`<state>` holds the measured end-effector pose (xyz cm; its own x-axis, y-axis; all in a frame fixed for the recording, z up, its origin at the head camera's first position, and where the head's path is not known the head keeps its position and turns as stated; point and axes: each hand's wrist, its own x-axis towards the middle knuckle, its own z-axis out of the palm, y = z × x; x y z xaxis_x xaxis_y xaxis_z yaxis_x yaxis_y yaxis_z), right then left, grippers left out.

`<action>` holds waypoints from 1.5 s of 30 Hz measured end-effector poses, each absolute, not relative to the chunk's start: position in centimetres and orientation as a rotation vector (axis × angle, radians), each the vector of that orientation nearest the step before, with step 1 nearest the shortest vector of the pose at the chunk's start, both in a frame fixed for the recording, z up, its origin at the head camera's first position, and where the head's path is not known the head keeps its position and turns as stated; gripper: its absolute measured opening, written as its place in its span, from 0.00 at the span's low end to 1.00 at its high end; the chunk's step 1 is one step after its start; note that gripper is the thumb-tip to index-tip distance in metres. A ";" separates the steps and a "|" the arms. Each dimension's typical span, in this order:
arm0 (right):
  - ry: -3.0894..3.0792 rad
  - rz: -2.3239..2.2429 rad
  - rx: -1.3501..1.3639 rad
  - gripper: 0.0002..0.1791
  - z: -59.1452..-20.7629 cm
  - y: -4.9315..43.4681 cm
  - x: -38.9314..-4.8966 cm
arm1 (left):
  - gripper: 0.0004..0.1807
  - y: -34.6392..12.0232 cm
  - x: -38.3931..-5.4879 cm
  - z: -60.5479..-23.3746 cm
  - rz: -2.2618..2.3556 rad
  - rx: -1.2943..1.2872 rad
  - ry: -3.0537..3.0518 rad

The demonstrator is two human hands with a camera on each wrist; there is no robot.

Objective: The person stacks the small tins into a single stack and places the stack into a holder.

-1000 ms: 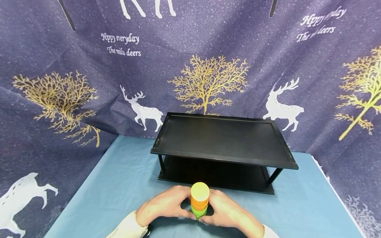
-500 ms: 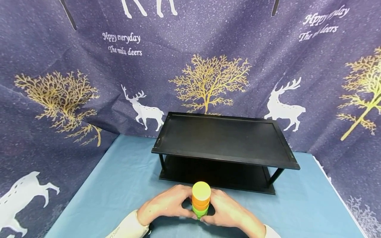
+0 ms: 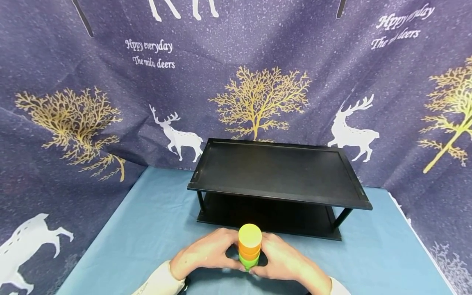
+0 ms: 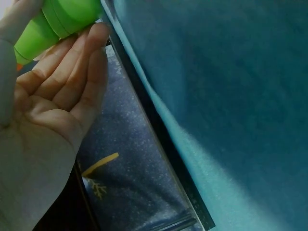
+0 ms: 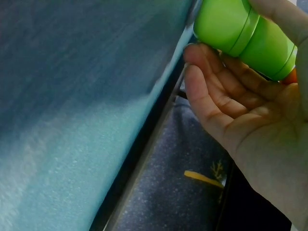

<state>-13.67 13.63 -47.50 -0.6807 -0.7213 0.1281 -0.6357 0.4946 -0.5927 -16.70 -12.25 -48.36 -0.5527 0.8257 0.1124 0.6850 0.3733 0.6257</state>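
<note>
In the head view a small upright stack of cup-like plastic pieces (image 3: 249, 246) stands at the front middle, yellow on top, orange below and green at the bottom. My left hand (image 3: 212, 250) holds it from the left side, fingers behind and thumb in front. From the right, my right hand (image 3: 282, 257) holds it the same way, the two thumbs almost meeting at the green base. Both wrist views show rounded green pieces (image 4: 67, 17) between thumb and fingers, with a bit of orange beyond. Whether the stack touches the cloth cannot be told.
A black two-tier rack (image 3: 276, 174) stands just behind the hands, its legs on a blue cloth (image 3: 158, 209) that covers the table. A dark blue curtain (image 3: 191, 82) with white deer and gold trees hangs behind and along the sides.
Both hands keep the same hold on the stack. The whole head view has shifted very slightly; nothing else visibly differs.
</note>
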 end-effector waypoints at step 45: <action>2.479 -1.005 -1.207 0.27 -43.5 15.0 -13.4 | 0.23 -11.3 -16.7 -44.5 0.979 1.433 2.363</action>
